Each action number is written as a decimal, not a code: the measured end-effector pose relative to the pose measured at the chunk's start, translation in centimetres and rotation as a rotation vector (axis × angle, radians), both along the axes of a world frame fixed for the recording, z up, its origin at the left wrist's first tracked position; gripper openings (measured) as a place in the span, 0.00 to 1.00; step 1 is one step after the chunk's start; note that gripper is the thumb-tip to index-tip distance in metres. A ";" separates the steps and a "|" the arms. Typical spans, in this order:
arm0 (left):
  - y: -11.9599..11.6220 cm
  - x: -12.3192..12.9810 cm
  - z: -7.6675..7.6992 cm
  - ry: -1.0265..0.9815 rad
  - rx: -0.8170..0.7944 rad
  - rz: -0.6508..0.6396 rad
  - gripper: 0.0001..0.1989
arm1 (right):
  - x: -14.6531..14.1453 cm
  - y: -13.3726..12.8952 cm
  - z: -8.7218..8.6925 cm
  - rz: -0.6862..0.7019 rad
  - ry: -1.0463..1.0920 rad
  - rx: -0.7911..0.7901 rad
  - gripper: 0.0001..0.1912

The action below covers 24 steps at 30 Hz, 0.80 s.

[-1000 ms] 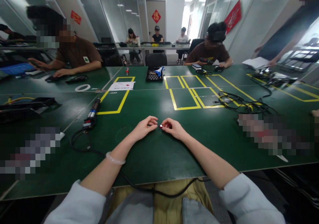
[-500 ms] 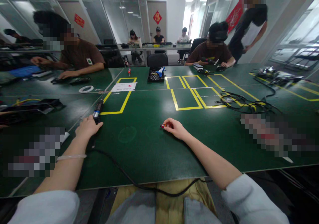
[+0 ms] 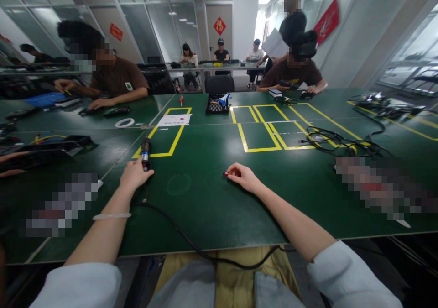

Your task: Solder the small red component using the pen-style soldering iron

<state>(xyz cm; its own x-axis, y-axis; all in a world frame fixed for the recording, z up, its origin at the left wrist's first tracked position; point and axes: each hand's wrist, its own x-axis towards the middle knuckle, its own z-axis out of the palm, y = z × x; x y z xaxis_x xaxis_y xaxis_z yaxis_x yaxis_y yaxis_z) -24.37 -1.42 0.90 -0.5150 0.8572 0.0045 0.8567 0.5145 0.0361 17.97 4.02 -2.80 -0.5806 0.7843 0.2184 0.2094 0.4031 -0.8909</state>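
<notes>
My left hand point(image 3: 132, 178) is closed around the lower end of a cylindrical tool point(image 3: 145, 149), black and silver with a blue band, which points away from me over the green table point(image 3: 205, 216). A black cord point(image 3: 174, 223) runs from below that hand over the table's near edge. Further right, my right hand point(image 3: 244, 179) pinches a small red and orange piece point(image 3: 226, 174) just at the tabletop. Fingers cover most of the piece, so its kind cannot be made out. A faint ring mark point(image 3: 178, 185) shows on the table between the hands.
Yellow tape outlines point(image 3: 260, 150) mark the table. Beyond are a white paper point(image 3: 175, 119), a tape roll point(image 3: 124, 123), a red-handled screwdriver point(image 3: 181, 100) and a black tray point(image 3: 216, 105) of parts. Coiled cables point(image 3: 328, 139) lie at right. Co-workers sit across the table.
My left hand has shifted right with the tool, which now stands straighter in view. My right hand stays nearly in place. The standing person at the back has moved left behind a seated co-worker.
</notes>
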 end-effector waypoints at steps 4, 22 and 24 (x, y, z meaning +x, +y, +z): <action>-0.1 3.9 0.1 0.017 0.040 -0.041 0.34 | 0.0 0.0 -0.1 0.000 0.008 0.004 0.10; 0.7 20.6 -1.3 -0.142 0.218 -0.517 0.35 | -0.1 -0.2 -0.1 -0.019 -0.018 0.274 0.03; 0.7 22.0 -1.5 -0.192 0.233 -0.563 0.36 | 0.0 -0.2 0.0 -0.035 -0.033 0.297 0.02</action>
